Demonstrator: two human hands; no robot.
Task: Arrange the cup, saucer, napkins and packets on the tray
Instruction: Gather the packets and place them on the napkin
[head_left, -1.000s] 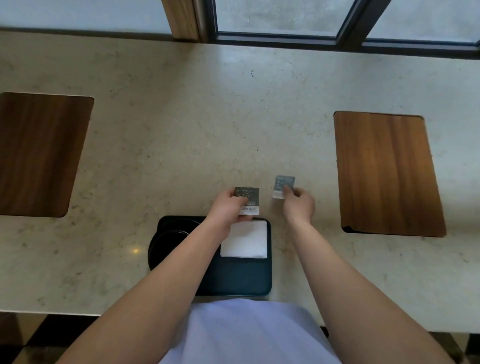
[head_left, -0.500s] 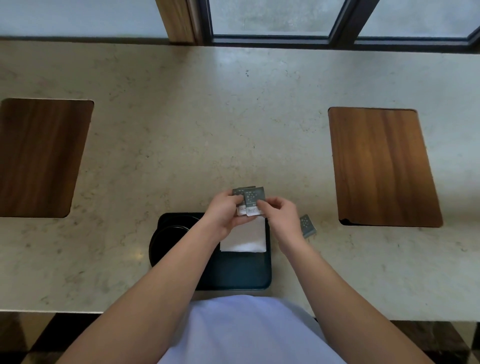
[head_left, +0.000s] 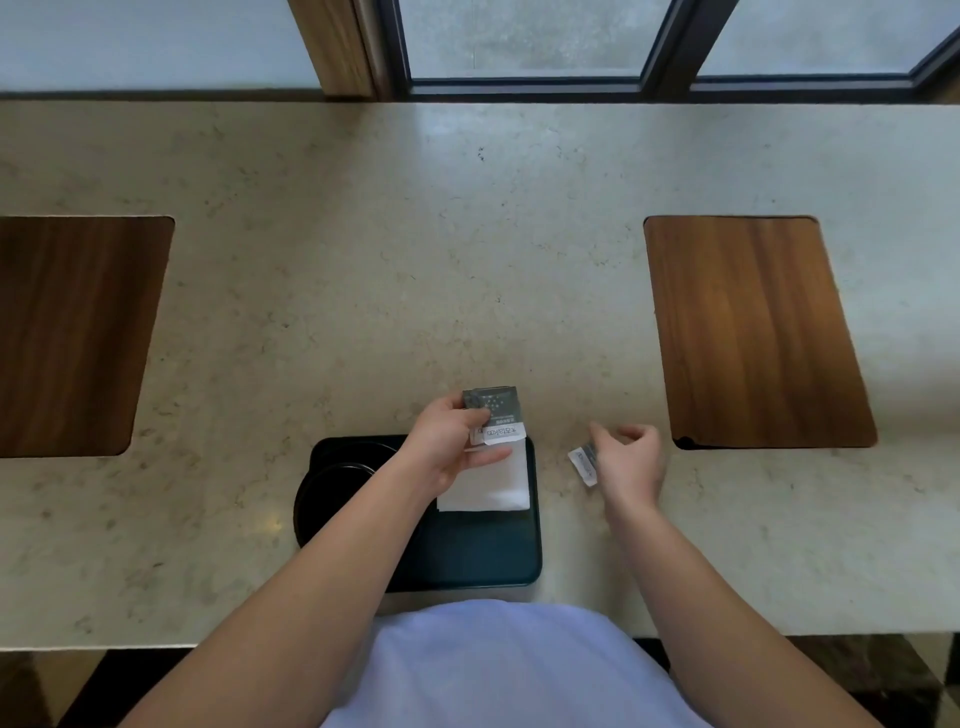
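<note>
Several grey packets sit stacked in the left hand just below the middle of the frame, pinched between thumb and fingers, with a white strip of print showing at their lower edge. They hang over the far edge of the dark tray, above the folded white napkin that lies in the tray's upper right part. To the left of the napkin a black round saucer rests on the tray, its edge overhanging the tray's left side; the left forearm hides much of it, and a cup cannot be made out.

To the right of the tray, one more packet lies tilted on the pale stone counter, touching or just beside the right hand. That hand's fingers are loosely curled, the forefinger stretched out; whether they grip this packet I cannot tell.

Farther out, a wooden board is set into the counter at right of centre, and another wooden board at the left edge of the frame. Dark window frames run along the top, and a light shirt fills the bottom centre.
</note>
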